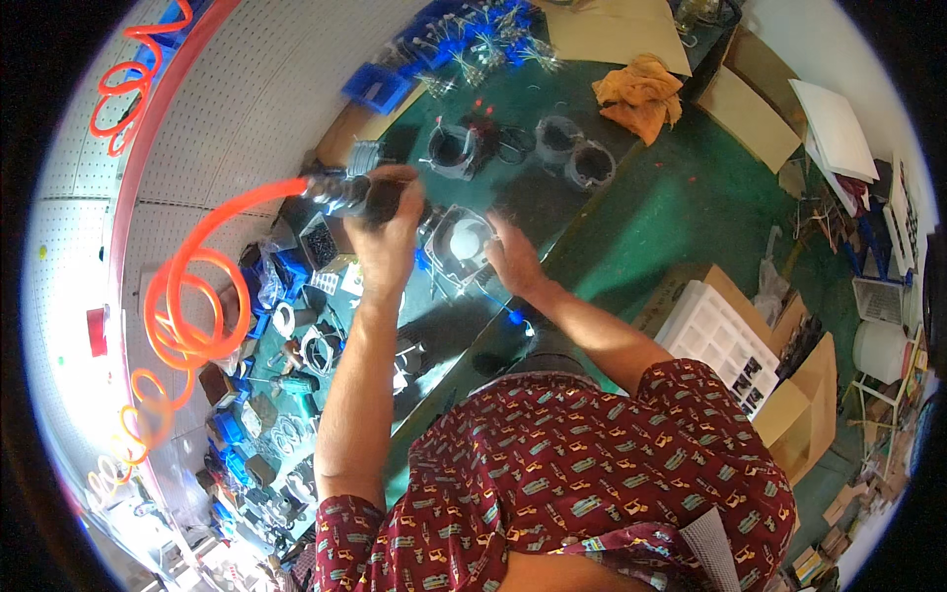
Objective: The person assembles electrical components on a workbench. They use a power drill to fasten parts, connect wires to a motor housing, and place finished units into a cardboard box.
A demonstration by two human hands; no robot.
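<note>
Black and blurred, a hose-fed tool (377, 200) sits in the left hand (393, 237), whose fingers close around it. The right hand (515, 260) has its fingers at the edge of a greyish housing (446, 261); whether it grips cannot be told. A pale disc (468, 238) shows within the housing on the green surface (577, 84), so this piece looks partway worked. Beyond, three dark-centred ring parts (574, 148) stand apart from both hands, finished or pending, unclear which. Farther out lies an orange cloth (641, 97).
</note>
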